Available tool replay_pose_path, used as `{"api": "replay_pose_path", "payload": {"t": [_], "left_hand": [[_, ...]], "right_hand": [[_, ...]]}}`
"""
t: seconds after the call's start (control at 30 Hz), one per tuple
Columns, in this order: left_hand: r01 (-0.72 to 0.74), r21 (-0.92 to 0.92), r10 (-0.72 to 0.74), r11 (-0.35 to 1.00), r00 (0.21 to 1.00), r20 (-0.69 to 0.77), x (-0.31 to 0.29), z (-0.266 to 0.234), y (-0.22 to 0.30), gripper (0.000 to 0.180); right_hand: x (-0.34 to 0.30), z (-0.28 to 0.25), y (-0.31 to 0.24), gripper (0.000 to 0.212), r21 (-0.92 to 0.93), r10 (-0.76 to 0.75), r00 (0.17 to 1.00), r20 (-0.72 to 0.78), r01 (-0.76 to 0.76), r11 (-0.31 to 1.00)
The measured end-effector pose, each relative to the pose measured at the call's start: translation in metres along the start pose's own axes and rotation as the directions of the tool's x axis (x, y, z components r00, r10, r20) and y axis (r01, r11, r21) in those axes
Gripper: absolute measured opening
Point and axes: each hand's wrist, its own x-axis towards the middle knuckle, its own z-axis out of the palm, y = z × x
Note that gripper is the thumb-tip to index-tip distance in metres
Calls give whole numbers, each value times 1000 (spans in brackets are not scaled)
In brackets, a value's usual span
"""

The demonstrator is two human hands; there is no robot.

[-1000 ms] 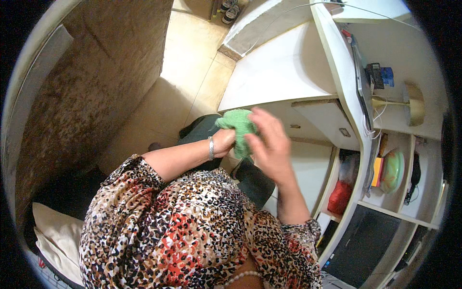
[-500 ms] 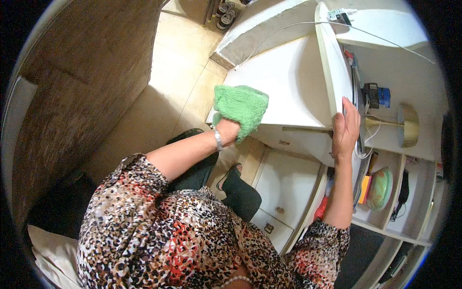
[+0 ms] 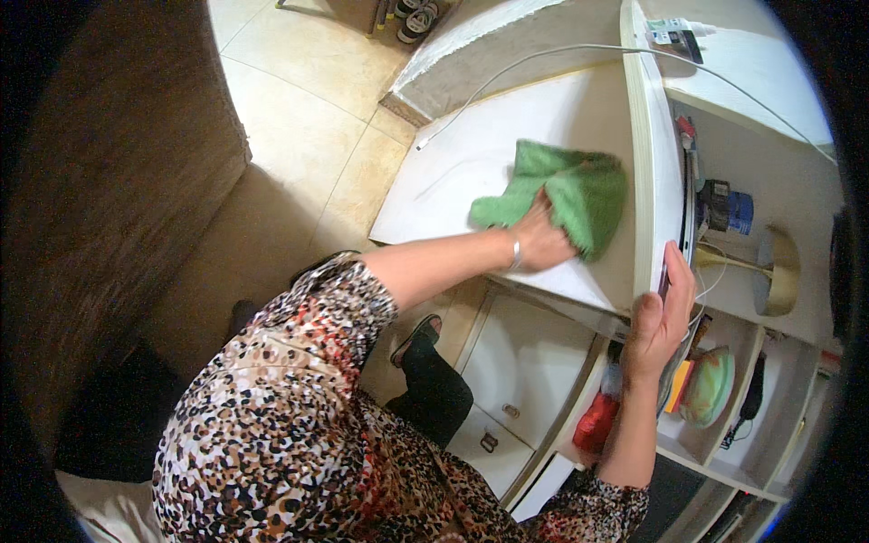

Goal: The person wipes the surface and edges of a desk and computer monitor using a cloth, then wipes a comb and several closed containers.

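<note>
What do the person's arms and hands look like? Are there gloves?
No gloves: the left hand and right hand are bare. The loose sleeves end near the elbows and are covered in spots of black, tan and white, with touches of red. A thin silvery band circles the left wrist.

Open white surface (image 3: 453,185) left of cloth (image 3: 593,199), panel (image 3: 644,172) blocking right, cable (image 3: 579,46) beyond

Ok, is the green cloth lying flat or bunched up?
Bunched up, with parts spread out: the green cloth rises in folds by the left hand, while its far edges fan out over the white surface.
</note>
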Motion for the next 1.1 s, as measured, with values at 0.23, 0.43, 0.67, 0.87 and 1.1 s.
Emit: {"api": "replay_pose_path", "payload": {"t": [0.23, 0.43, 0.67, 0.87, 1.1], "left_hand": [[73, 399, -180, 914, 955, 238, 108, -18, -39, 44], [626, -290, -561, 724, 778, 282, 123, -42, -127, 55], [801, -85, -759, 592, 591, 273, -46, 62, -185, 56], [579, 39, -560, 815, 767, 314, -93, 56, -85, 31], [-181, -159, 159, 971, 977, -144, -72, 5, 62, 61]], "right_hand": [[-11, -41, -40, 80, -69, 65, 997, 49, -61, 996], [-7, -61, -67, 89, -74, 95, 992, 83, -89, 993], [-11, -60, -51, 88, -33, 107, 991, 79, -104, 994], [0, -29, -9, 80, 27, 27, 998, 52, -28, 999], [-3, -30, 2, 76, 37, 50, 998, 25, -51, 998]]}}
